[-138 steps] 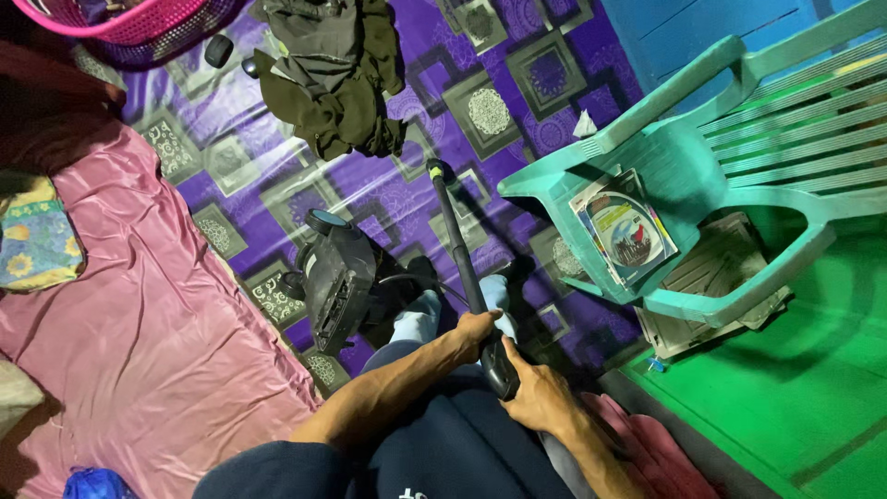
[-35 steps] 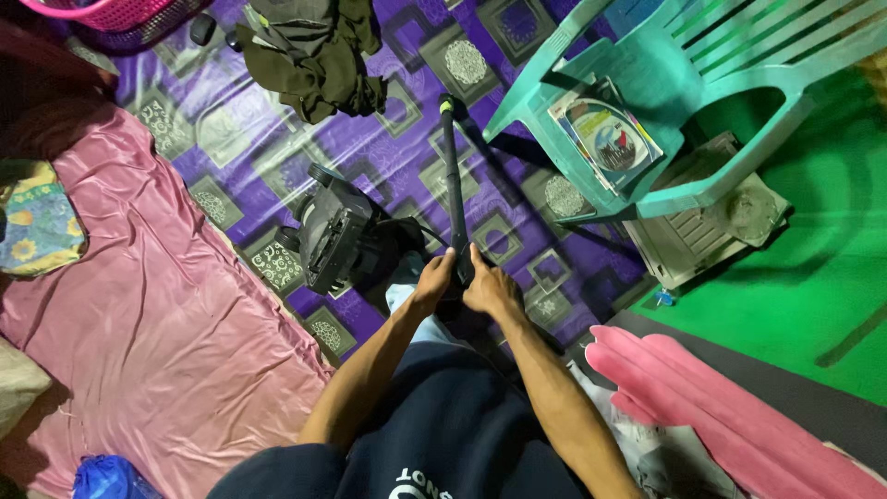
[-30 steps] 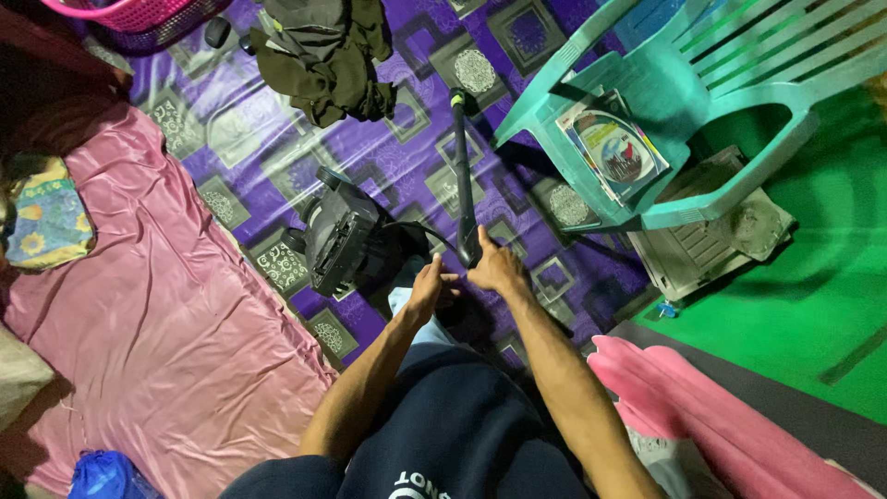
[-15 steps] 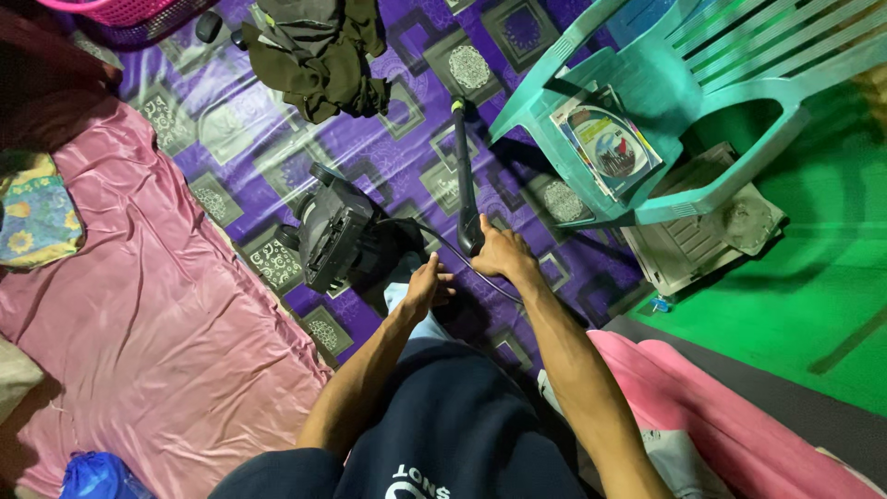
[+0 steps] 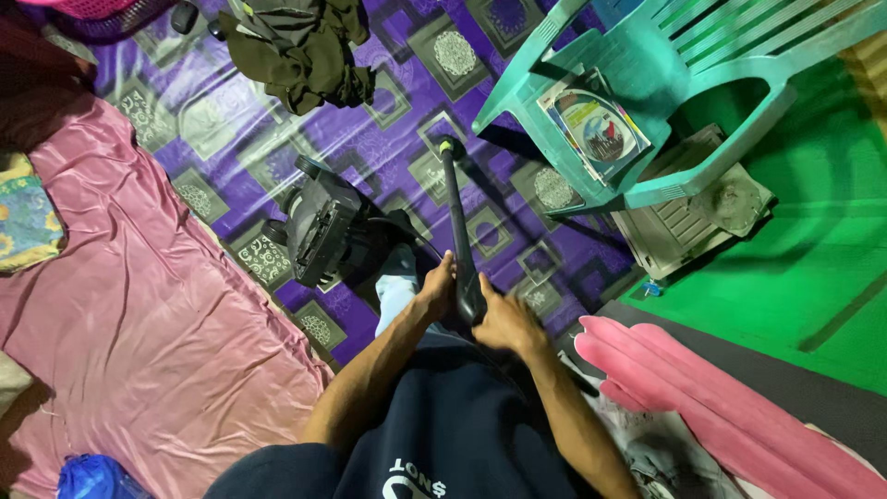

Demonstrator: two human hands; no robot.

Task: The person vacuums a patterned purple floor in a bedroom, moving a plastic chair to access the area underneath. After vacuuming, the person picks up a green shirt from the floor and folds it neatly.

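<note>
This is a lived-in room of a home: a pink bedsheet spreads over a purple patterned floor mat, with crumpled clothes and a teal plastic chair nearby.

Illumination is dim and uneven: the patterned purple floor covering carries pale glare patches near the top centre, while the top-left corner and the lower edge fall into deep shadow. The teal plastic chair casts a dark shadow onto the floor beneath it, and the green mat shows a soft sheen. Focus is adequate at centre; detail softens and straight lines bow slightly toward the frame edges.
</note>
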